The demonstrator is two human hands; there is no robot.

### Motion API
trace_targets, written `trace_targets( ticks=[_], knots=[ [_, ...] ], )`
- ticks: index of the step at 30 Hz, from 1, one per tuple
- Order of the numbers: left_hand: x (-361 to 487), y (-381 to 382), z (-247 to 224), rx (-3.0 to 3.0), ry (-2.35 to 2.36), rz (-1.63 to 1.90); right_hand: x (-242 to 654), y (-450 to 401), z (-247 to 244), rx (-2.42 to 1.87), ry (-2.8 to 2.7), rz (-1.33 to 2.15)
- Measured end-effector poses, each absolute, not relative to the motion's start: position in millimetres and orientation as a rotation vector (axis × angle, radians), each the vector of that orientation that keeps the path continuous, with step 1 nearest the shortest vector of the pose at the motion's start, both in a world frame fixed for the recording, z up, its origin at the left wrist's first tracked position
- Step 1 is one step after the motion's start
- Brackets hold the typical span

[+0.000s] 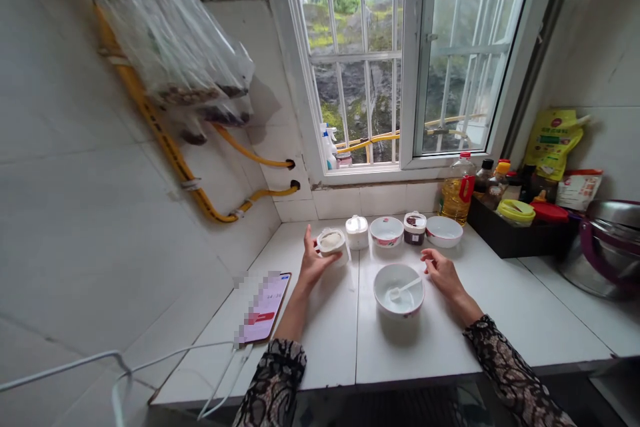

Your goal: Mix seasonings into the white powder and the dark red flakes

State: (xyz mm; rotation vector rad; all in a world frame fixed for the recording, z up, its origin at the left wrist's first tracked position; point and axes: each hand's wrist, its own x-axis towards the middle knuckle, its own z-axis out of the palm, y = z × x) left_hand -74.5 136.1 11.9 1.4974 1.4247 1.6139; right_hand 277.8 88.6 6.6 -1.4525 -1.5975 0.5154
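Observation:
My left hand (315, 261) is wrapped round a small open jar of pale powder (331, 240) at the back left of the white counter. Right of it stand a white lidded jar (357, 233), a floral bowl (387, 232), a jar with dark contents (415, 229) and another white bowl (444, 232). Nearer to me, a larger white bowl (390, 307) holds a small white spoon (406, 288). Just right of that bowl is my right hand (441, 271), its fingers curled; whether anything is between them is too small to tell.
A phone (263, 310) with a white cable lies at the left. An oil bottle (457, 190), a black box (505, 238) of condiments and a metal pot (600, 247) stand at the right. Plastic bags (180, 40) hang at the upper left.

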Motion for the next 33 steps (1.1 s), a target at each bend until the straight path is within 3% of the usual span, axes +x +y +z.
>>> trace_targets(
  ticks=[15, 21, 26, 33],
  knots=[
    [-94.8, 199.6, 11.4, 1.490, 1.424, 1.575, 278.6, 86.7, 8.1, -1.494, -1.626, 0.577],
    [-94.8, 203.5, 6.8, 1.513, 1.366, 1.522, 278.4, 79.0, 22.0, -1.353, -1.609, 0.780],
    [-106.4, 203.9, 10.4, 1.519, 1.370, 1.481, 276.0, 61.6, 42.7, -1.267, -1.929, 0.909],
    [-123.1, 199.2, 11.2, 1.525, 1.386, 1.440, 259.5, 52.4, 75.6, -1.310, -2.399, 0.770]
  ],
)
